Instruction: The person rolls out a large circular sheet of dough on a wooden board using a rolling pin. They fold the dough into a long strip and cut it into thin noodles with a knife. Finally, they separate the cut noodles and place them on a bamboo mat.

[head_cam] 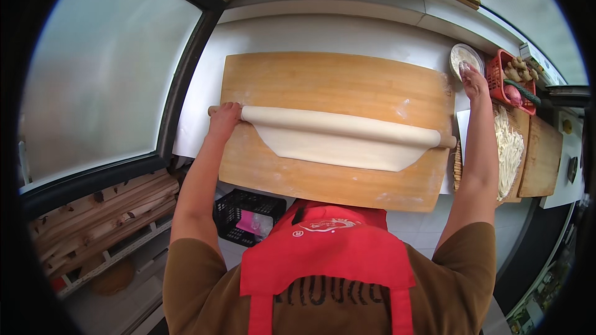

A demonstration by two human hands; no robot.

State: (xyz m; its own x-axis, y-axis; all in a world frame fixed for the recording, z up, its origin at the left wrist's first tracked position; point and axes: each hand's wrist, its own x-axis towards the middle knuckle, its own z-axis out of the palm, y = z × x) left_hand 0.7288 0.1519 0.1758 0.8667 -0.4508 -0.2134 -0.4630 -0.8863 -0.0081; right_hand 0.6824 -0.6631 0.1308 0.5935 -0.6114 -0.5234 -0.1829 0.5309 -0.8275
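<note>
A large sheet of dough [342, 144] is wound around a long wooden rolling pin [447, 142], with a loose flap spread towards me. Both bare ends of the pin stick out, and it lies across a floured wooden board [326, 79]. My left hand [226, 118] grips the pin's left end, beside the rolled dough. At the far right, my right hand [475, 83] is over a round bowl of flour [465, 53]. Its fingers are bunched and whitish at the tips; whether they pinch any flour is unclear.
Right of the board, fresh noodles [507, 158] lie near a second wooden board [540, 156]. A red basket [496, 72] holds ginger, a cucumber and an onion. An open glass window panel [111, 65] stands at left; a black crate [233, 223] sits below the counter.
</note>
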